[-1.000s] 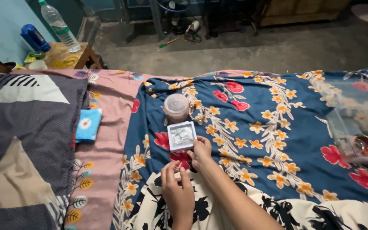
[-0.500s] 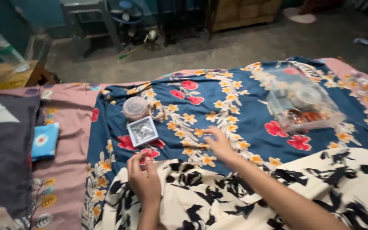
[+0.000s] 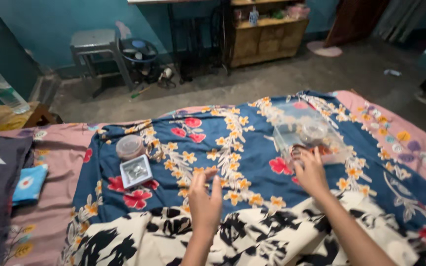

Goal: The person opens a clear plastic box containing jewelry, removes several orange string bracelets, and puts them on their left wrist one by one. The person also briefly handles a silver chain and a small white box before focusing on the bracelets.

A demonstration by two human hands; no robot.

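In the head view, a bed (image 3: 252, 143) spread with a dark blue flowered sheet fills the lower frame. The right hand (image 3: 310, 172) reaches with spread fingers, its grip open, touching the near edge of a clear plastic box (image 3: 305, 133) on the sheet. Left of that box, the left hand (image 3: 204, 199) hovers upright, open and empty. Farther left lie a small white square box (image 3: 135, 171) and a round lidded jar (image 3: 129, 146). Beyond the bed lies a bare concrete floor (image 3: 282, 81), with a grey stool (image 3: 94, 42) and wooden cabinet (image 3: 265, 39) against a teal wall (image 3: 55, 19).
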